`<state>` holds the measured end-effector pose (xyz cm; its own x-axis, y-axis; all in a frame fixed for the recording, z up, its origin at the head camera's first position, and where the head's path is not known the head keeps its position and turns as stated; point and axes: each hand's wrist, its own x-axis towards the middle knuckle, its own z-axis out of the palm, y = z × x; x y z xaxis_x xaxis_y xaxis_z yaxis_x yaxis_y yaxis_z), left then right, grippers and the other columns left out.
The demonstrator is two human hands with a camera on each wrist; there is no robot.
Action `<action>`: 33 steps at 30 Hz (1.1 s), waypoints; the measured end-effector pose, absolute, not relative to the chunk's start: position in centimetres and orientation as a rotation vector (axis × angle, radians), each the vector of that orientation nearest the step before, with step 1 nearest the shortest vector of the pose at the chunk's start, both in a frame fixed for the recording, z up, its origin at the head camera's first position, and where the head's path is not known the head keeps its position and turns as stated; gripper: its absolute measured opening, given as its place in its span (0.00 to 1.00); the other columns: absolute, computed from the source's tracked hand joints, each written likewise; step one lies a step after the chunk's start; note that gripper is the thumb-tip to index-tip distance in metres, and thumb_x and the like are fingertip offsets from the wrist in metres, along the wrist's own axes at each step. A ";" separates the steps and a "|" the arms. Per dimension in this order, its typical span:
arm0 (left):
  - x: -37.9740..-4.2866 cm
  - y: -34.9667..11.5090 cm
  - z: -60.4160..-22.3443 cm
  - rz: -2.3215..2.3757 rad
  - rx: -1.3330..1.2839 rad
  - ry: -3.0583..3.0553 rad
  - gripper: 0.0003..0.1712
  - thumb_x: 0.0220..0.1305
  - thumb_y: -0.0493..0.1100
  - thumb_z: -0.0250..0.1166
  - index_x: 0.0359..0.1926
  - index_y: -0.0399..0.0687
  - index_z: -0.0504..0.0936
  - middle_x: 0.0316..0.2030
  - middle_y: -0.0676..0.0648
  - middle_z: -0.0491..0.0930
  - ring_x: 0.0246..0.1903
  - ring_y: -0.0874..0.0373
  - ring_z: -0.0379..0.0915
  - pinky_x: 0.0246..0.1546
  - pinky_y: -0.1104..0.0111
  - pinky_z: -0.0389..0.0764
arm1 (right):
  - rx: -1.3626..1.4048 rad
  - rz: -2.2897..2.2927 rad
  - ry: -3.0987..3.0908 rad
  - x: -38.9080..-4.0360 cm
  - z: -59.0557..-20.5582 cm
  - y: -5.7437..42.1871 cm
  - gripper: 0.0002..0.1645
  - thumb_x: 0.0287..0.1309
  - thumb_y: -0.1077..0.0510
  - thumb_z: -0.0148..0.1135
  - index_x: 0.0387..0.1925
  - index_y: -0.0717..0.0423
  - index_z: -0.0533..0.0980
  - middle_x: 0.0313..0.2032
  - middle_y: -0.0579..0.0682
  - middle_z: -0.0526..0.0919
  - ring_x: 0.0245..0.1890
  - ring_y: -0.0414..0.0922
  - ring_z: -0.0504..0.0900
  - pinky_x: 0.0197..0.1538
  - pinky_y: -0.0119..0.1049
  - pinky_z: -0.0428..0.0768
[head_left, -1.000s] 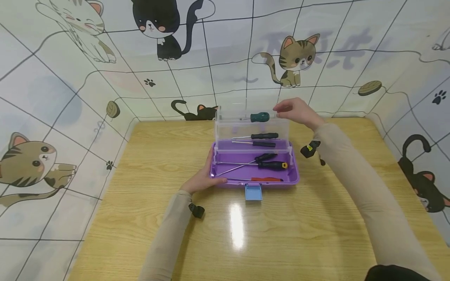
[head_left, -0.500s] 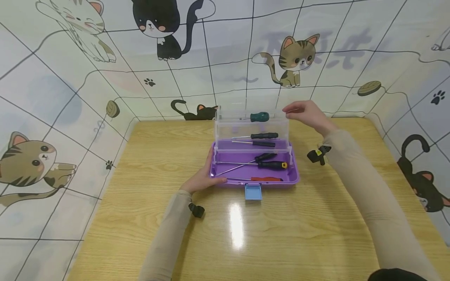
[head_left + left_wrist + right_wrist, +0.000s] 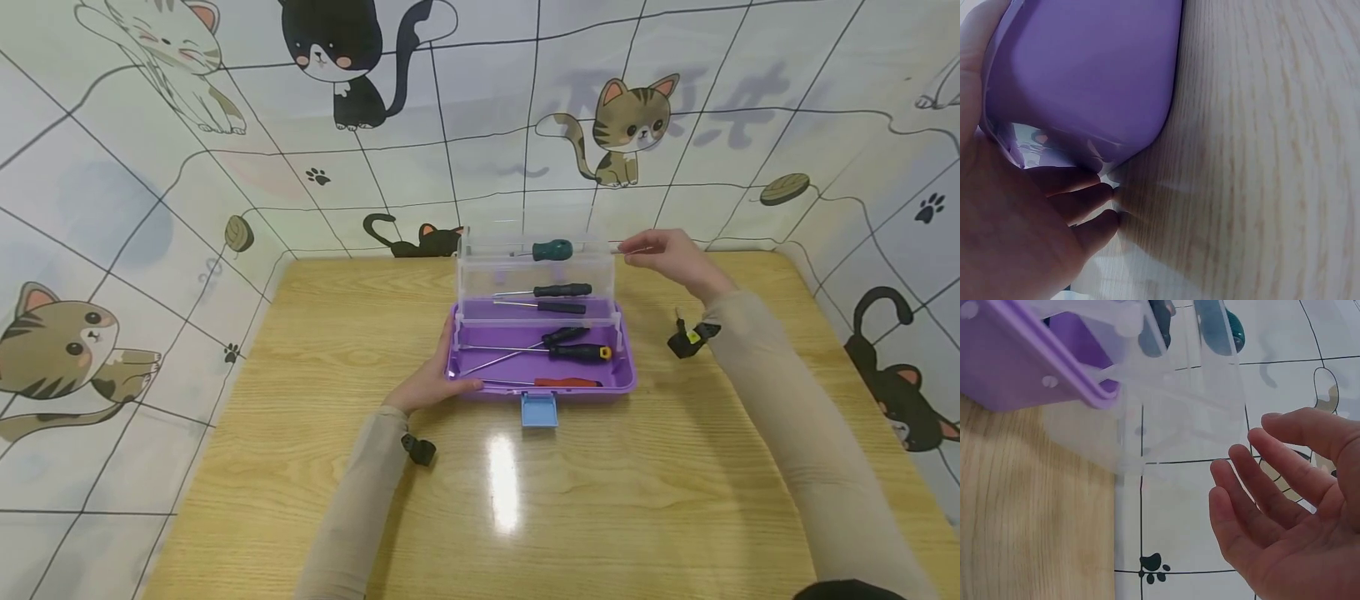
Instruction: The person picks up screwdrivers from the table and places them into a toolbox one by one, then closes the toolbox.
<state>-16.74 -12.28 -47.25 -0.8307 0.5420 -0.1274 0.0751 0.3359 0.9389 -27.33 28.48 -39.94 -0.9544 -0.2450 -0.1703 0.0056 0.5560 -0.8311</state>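
A purple toolbox (image 3: 627, 367) stands open on the table, its clear trays (image 3: 480, 287) raised and fanned out at the back. My left hand (image 3: 425, 385) holds its front left corner, thumb at the front rim and fingers along the side wall. A green-handled screwdriver (image 3: 552, 250) lies in the top tray, and two black-handled screwdrivers (image 3: 562, 290) show lower down. At the bottom rest a black-and-yellow screwdriver (image 3: 581, 352), a black-handled one (image 3: 564, 336) crossing it, and a red-handled one (image 3: 567, 382). My right hand (image 3: 672, 257), holding nothing, hovers just right of the top tray, fingers loosely bent.
A blue latch (image 3: 539, 410) hangs from the toolbox's front. The wooden table (image 3: 330, 333) meets a cat-print wall covering (image 3: 495, 108) close behind the trays. Similar covering rises on the left and right sides.
My right hand has moved right and slightly down, from the top tray's right end to just outside it. My left hand and the toolbox stay in place.
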 end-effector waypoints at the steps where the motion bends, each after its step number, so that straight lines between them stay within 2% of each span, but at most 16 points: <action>1: -16.7 -12.3 -47.3 1.502 0.541 2.188 0.70 0.56 0.39 0.71 0.73 0.62 0.19 0.74 0.44 0.22 0.72 0.42 0.33 0.69 0.49 0.43 | -0.195 -1.341 2.523 -27.3 -40.0 28.6 0.26 0.67 0.55 0.58 0.60 0.66 0.70 0.59 0.65 0.72 0.58 0.58 0.70 0.65 0.58 0.61; 9: -16.7 -12.3 -47.1 1.501 0.532 2.171 0.69 0.57 0.39 0.70 0.73 0.62 0.19 0.74 0.44 0.23 0.72 0.44 0.31 0.69 0.50 0.42 | -0.176 -1.272 2.525 -26.9 -40.6 29.2 0.28 0.66 0.52 0.59 0.61 0.64 0.69 0.60 0.64 0.71 0.59 0.60 0.69 0.64 0.61 0.58; 20: -16.7 -12.3 -47.2 1.498 0.550 2.177 0.69 0.57 0.39 0.70 0.73 0.57 0.19 0.74 0.43 0.23 0.72 0.42 0.33 0.69 0.50 0.44 | -0.203 -1.282 2.506 -26.2 -42.1 30.2 0.26 0.67 0.57 0.58 0.61 0.67 0.69 0.59 0.67 0.71 0.59 0.60 0.69 0.64 0.60 0.59; 25: -16.7 -12.3 -47.3 1.502 0.550 2.174 0.70 0.57 0.39 0.70 0.73 0.59 0.19 0.74 0.43 0.22 0.72 0.44 0.31 0.69 0.51 0.42 | -0.236 -1.302 2.510 -25.9 -42.8 30.8 0.25 0.67 0.59 0.57 0.61 0.69 0.68 0.59 0.68 0.71 0.58 0.60 0.70 0.63 0.59 0.62; 33: -16.8 -12.3 -47.2 1.511 0.556 2.175 0.70 0.56 0.37 0.70 0.73 0.53 0.19 0.74 0.42 0.22 0.72 0.42 0.31 0.69 0.49 0.42 | -0.200 -1.280 2.482 -25.2 -43.6 31.8 0.28 0.69 0.55 0.56 0.63 0.67 0.67 0.60 0.67 0.71 0.58 0.59 0.70 0.64 0.59 0.62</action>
